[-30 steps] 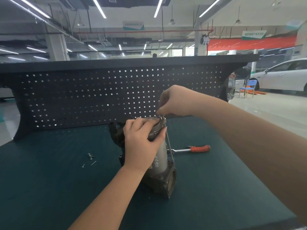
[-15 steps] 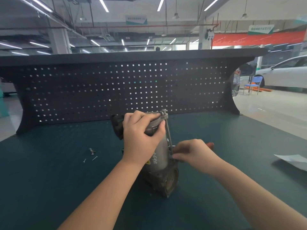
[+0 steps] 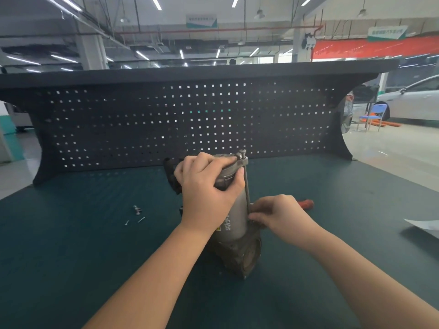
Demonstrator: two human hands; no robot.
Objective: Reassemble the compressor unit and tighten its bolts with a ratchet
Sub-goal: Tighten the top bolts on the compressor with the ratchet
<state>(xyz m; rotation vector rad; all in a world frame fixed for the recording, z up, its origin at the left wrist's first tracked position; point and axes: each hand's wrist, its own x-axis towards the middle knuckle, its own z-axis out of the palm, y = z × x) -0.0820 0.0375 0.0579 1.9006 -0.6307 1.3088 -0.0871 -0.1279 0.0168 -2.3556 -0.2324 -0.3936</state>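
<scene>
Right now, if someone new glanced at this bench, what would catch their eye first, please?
Probably the grey compressor unit standing upright mid-bench, with the left hand gripping its top cap. Beside it, the right hand pinches the lower end of a long bolt running down the unit's side. Loose screws lie to the left on the green mat, and an orange ratchet handle peeks out behind the right hand.

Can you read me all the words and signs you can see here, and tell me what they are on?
Grey lettering on the compressor body: sideways and partly hidden by the left hand; too unclear to read.
Yellow warning sticker on the compressor: only a corner shows; no words readable.
Hanging ceiling sign: too blurred to read.
Second hanging sign at right: too blurred to read.
Red banner: no writing can be made out.
</scene>
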